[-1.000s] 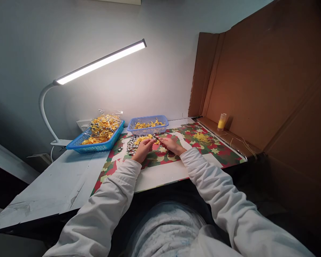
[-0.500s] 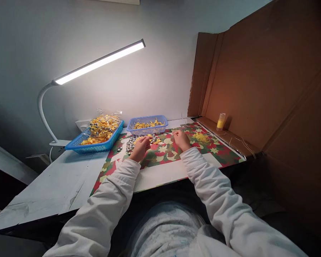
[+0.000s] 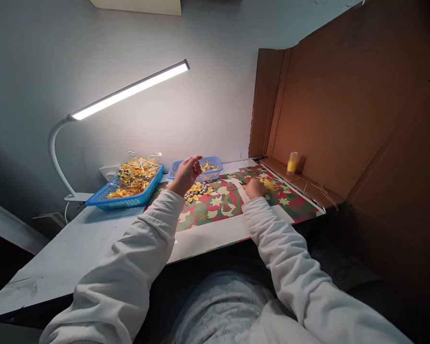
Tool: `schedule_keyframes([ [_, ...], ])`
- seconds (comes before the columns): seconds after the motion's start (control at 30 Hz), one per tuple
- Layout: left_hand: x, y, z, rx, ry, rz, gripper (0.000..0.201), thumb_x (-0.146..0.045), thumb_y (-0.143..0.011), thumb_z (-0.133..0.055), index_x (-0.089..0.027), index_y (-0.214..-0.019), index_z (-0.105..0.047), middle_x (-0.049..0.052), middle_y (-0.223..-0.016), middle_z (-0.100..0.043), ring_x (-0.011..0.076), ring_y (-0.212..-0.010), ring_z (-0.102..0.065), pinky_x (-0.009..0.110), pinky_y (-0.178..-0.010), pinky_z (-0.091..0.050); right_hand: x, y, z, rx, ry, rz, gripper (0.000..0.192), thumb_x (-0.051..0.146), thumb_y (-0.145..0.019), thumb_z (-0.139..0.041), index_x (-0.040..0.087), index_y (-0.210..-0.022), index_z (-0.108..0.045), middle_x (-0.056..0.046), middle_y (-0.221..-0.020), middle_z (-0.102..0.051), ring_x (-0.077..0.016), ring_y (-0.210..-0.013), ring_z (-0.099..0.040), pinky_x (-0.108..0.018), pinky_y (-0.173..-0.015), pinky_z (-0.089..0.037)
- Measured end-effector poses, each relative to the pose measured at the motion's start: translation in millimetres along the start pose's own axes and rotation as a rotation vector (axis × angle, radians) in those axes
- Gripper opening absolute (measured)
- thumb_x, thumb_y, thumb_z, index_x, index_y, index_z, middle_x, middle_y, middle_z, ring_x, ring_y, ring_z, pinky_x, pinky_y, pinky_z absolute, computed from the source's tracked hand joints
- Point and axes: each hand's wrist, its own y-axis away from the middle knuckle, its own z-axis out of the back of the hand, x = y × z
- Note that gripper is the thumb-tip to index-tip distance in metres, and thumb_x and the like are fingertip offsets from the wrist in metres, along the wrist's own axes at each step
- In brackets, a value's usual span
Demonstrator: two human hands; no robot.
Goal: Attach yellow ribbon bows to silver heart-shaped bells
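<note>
My left hand [image 3: 188, 173] is raised in front of the small blue basket [image 3: 215, 176], its thumb and fingers pinched together. Whatever may be between those fingertips is too small to make out. Below it on the patterned mat [image 3: 215, 215] lies a pile of silver bells [image 3: 200, 189] mixed with yellow pieces, partly covered by the wrist. My right hand [image 3: 254, 189] is low over the mat with its fingers curled, close beside a heap of yellow strings [image 3: 270, 183]. A small dark thing shows by its fingertips, and I cannot tell what it is.
A larger blue basket [image 3: 148, 191] heaped with yellow pieces and bells stands at the left, beside the lit desk lamp [image 3: 132, 91]. A cardboard wall [image 3: 344, 105] closes off the right, with a yellow-and-clear cylinder [image 3: 292, 163] on its ledge.
My left hand has risen away from the bells toward the small basket. My right hand has moved lower and slightly right, nearer the yellow strings. The view has shifted a little.
</note>
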Motion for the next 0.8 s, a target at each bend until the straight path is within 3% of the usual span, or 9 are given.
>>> schedule_keyframes([
  [0.1, -8.5, -6.1, -15.3, 0.028, -0.041, -0.011, 0.006, -0.016, -0.079, -0.063, -0.013, -0.074, -0.062, -0.009, -0.047, -0.039, 0.0048, -0.044, -0.036, 0.016, -0.045, -0.032, -0.7, 0.3, -2.3, -0.047, -0.042, 0.043, 0.027, 0.026, -0.082, -0.067, 0.014, -0.106, -0.07, -0.019, -0.123, -0.062, -0.033, -0.124, -0.05, -0.047, -0.098, -0.04],
  [0.2, -16.0, -11.7, -30.2, 0.035, -0.065, -0.026, 0.007, -0.014, -0.08, -0.059, -0.013, -0.074, -0.062, -0.008, -0.048, -0.039, 0.0046, -0.044, -0.035, 0.016, -0.046, -0.031, 2.7, 3.1, -1.3, -0.041, -0.321, 0.183, 0.019, 0.032, -0.081, -0.065, 0.016, -0.089, -0.07, -0.016, -0.114, -0.067, -0.0311, -0.116, -0.055, -0.041, -0.094, -0.045],
  [0.27, -20.0, -12.2, -39.7, 0.047, -0.071, -0.044, 0.008, -0.013, -0.081, -0.059, -0.014, -0.074, -0.061, -0.009, -0.048, -0.037, 0.0042, -0.044, -0.034, 0.016, -0.046, -0.03, 8.3, 8.2, 1.3, 0.248, -0.621, 0.215, 0.032, 0.045, -0.086, -0.056, 0.016, -0.079, -0.068, -0.014, -0.098, -0.071, -0.0272, -0.1, -0.063, -0.036, -0.085, -0.049],
  [0.37, -18.5, 0.1, -52.0, 0.128, -0.103, -0.084, 0.008, -0.017, -0.083, -0.059, -0.014, -0.075, -0.061, -0.009, -0.05, -0.037, 0.0039, -0.045, -0.033, 0.016, -0.048, -0.03, 18.8, 20.3, 5.6, 0.973, -0.924, 0.149, 0.053, 0.055, -0.094, -0.038, 0.014, -0.078, -0.066, -0.013, -0.082, -0.071, -0.0217, -0.079, -0.067, -0.033, -0.075, -0.052],
  [0.43, -8.9, 19.6, -57.5, 0.242, -0.202, -0.097, 0.011, -0.022, -0.084, -0.06, -0.014, -0.077, -0.063, -0.008, -0.053, -0.039, 0.0043, -0.048, -0.035, 0.017, -0.05, -0.031, 24.6, 27.8, 7.7, 1.22, -1.133, 0.16, 0.045, 0.044, -0.099, -0.033, 0.014, -0.085, -0.064, -0.009, -0.078, -0.07, -0.0175, -0.074, -0.066, -0.031, -0.073, -0.052],
  [0.5, 7.0, 46.1, -59.3, 0.386, -0.381, -0.086, 0.016, -0.027, -0.084, -0.061, -0.014, -0.076, -0.063, -0.007, -0.054, -0.041, 0.0051, -0.049, -0.035, 0.018, -0.049, -0.029, 27.3, 31.1, 9.9, 1.188, -1.421, 0.193, 0.031, 0.028, -0.1, -0.034, 0.017, -0.087, -0.06, -0.002, -0.068, -0.065, -0.0117, -0.064, -0.061, -0.024, -0.067, -0.051],
  [0.6, 33.8, 88.6, -54.3, 0.67, -0.634, -0.101, 0.023, -0.032, -0.084, -0.061, -0.014, -0.07, -0.06, -0.005, -0.057, -0.046, 0.0063, -0.053, -0.037, 0.019, -0.05, -0.028, 24.1, 25.9, 14.8, 1.076, -1.682, 0.18, 0.027, 0.016, -0.099, -0.036, 0.02, -0.077, -0.05, 0.008, -0.051, -0.044, -0.0059, -0.043, -0.041, -0.015, -0.052, -0.043],
  [0.7, 50.7, 123.4, -43.0, 0.83, -0.79, -0.086, 0.021, -0.03, -0.087, -0.056, -0.013, -0.078, -0.064, -0.001, -0.065, -0.056, 0.008, -0.058, -0.043, 0.02, -0.054, -0.033, 16.9, 13.5, 18.7, 0.973, -1.752, 0.117, 0.031, 0.011, -0.1, -0.031, 0.02, -0.072, -0.042, 0.01, -0.047, -0.026, -0.0048, -0.036, -0.023, -0.011, -0.042, -0.033],
  [0.8, 53.7, 149.3, -31.4, 0.948, -0.849, -0.008, 0.024, -0.03, -0.09, -0.052, -0.012, -0.082, -0.067, 0.001, -0.069, -0.063, 0.0082, -0.059, -0.046, 0.019, -0.055, -0.035, 12.9, 2.9, 17.1, 0.799, -1.737, 0.057, 0.031, 0.01, -0.099, -0.029, 0.021, -0.072, -0.038, 0.01, -0.047, -0.016, -0.006, -0.035, -0.016, -0.011, -0.038, -0.027],
])
